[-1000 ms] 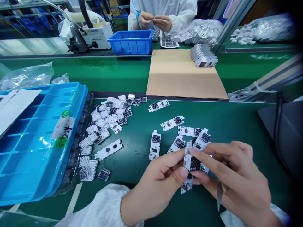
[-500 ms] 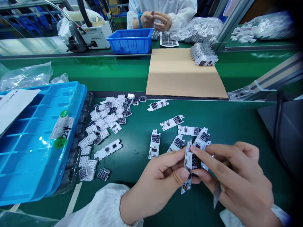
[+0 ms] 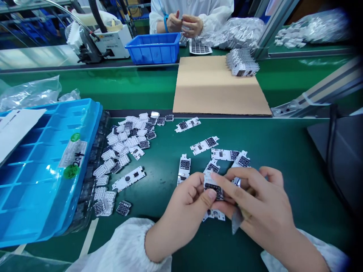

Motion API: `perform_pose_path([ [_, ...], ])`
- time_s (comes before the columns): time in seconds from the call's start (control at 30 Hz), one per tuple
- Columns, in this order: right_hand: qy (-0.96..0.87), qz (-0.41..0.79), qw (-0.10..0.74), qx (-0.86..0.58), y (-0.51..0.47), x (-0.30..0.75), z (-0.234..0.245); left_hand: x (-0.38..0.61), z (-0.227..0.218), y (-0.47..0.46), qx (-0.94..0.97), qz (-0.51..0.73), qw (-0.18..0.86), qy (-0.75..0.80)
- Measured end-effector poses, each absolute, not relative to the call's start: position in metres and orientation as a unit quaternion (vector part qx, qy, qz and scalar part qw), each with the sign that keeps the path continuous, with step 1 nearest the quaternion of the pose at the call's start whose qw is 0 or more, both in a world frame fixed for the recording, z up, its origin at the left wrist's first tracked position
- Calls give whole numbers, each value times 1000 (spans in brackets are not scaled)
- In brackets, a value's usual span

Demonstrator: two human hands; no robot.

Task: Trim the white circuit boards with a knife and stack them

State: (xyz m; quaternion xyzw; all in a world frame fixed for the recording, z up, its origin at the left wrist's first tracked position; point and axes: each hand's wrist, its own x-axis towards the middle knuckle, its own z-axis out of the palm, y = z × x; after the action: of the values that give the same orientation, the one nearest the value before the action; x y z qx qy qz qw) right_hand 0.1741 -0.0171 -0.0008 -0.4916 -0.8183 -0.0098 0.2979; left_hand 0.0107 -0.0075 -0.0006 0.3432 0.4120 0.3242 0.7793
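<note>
Both my hands meet over the green table. My left hand (image 3: pixel 185 211) is closed, with thumb and fingers pinching a white circuit board (image 3: pixel 215 214) that carries a black-faced digit display (image 3: pixel 213 189). The fingers of my right hand (image 3: pixel 256 204) press on the display's upper edge and right side. A grey, pointed flat piece (image 3: pixel 236 221) sticks down from within my right hand; its kind is unclear. Just beyond my hands lie several white boards with displays, one of them a board (image 3: pixel 184 168) standing lengthwise. Part of the held board is hidden by my fingers.
Loose displays (image 3: pixel 124 141) form a pile on the left, near a bare board (image 3: pixel 129 178). Beside them is a blue compartment tray (image 3: pixel 28 192). Farther back are cardboard (image 3: pixel 215 90), stacked boards (image 3: pixel 242 62), a blue bin (image 3: pixel 153 49) and a co-worker's hands (image 3: pixel 184 24).
Both my hands have moved left with the board. It has turned, so the display's black face now shows toward me, where the board was seen nearly edge-on before.
</note>
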Motion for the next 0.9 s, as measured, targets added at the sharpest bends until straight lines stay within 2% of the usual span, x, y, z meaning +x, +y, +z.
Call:
perform_pose_path([
  [0.17,-794,41,351,-494,-15,176,5,12,6,-6,223,362,834,351],
  [0.33,-770,62,386,-504,-15,175,7,13,8,-5,225,382,843,304],
  [0.43,-750,101,372,-537,-14,175,3,13,7,-5,238,393,830,318],
  [0.57,-711,258,315,-573,-14,179,-1,12,7,-5,257,397,813,341],
  [0.63,-702,286,297,-581,-14,182,0,12,7,-5,259,385,819,338],
  [0.77,-720,230,305,-580,-12,188,4,11,8,-6,246,354,848,310],
  [0.9,-779,120,270,-553,-7,193,8,10,10,-6,245,334,858,303],
])
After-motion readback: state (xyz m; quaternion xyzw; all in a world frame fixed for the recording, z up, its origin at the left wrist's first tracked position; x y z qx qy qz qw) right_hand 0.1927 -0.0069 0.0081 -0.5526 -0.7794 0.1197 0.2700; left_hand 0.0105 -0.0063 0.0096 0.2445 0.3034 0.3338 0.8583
